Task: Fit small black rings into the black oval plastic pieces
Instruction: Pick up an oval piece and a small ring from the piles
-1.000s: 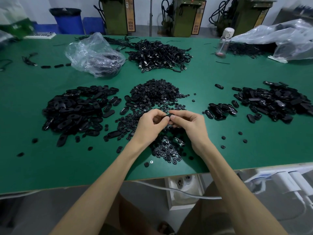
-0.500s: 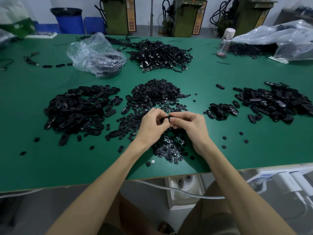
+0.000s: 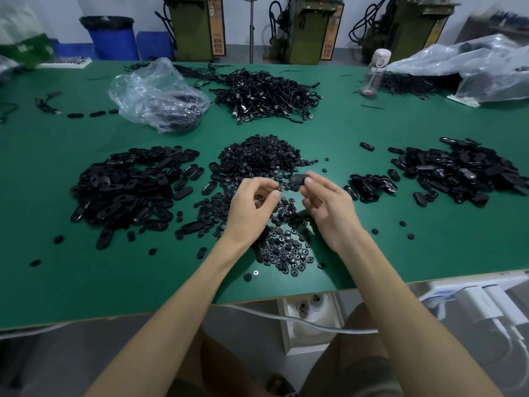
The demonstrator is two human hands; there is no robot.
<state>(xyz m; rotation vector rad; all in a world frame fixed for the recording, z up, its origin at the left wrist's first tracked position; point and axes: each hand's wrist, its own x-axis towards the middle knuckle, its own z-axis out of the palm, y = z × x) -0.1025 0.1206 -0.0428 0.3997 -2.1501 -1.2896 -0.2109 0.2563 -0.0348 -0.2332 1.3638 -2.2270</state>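
A green counter (image 3: 86, 282) carries sorted stock within easy reach. A wide pile of oval plastic pieces (image 3: 128, 184) lies to the left, a heap of small black rings (image 3: 260, 156) in the centre, and a further oval pile (image 3: 458, 170) to the right, probably finished work. Above the rings, the right hand (image 3: 329, 207) pinches one oval piece (image 3: 297, 179) between its fingers (image 3: 312, 181), lifted clear of the heap. The left hand (image 3: 249, 207) curls just beside it; whether it holds a ring cannot be told.
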